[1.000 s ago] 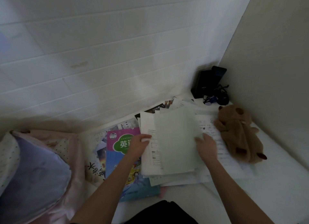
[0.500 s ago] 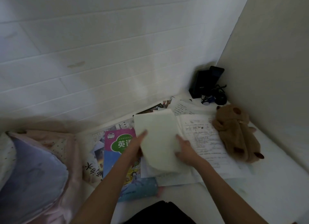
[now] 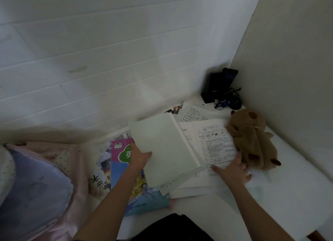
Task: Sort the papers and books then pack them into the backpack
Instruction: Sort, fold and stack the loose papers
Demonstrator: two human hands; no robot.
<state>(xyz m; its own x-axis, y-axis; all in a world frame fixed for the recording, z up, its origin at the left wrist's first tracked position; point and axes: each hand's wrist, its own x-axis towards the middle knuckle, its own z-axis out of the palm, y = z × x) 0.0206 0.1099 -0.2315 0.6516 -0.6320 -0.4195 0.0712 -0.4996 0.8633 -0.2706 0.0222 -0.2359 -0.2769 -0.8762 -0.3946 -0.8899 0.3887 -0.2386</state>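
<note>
A pale green sheaf of papers (image 3: 165, 150) is lifted a little above the pile, and my left hand (image 3: 139, 157) grips its left edge. To its right lie printed worksheets (image 3: 214, 143) on the white surface, with my right hand (image 3: 233, 172) resting flat on their lower edge, fingers spread. A colourful textbook with a pink and green cover (image 3: 124, 170) lies under my left forearm, on more printed sheets (image 3: 102, 170). A black object at the bottom edge (image 3: 171, 228) may be the backpack; I cannot tell.
A brown plush toy (image 3: 252, 140) lies right beside the worksheets and my right hand. Black devices with cables (image 3: 221, 89) stand in the far corner. A pink and blue pillow and blanket (image 3: 34, 188) fill the left. Walls close in behind and on the right.
My left hand has carried the green sheaf leftward off the worksheets. My right hand let go of it and moved right onto the uncovered worksheets near the plush toy.
</note>
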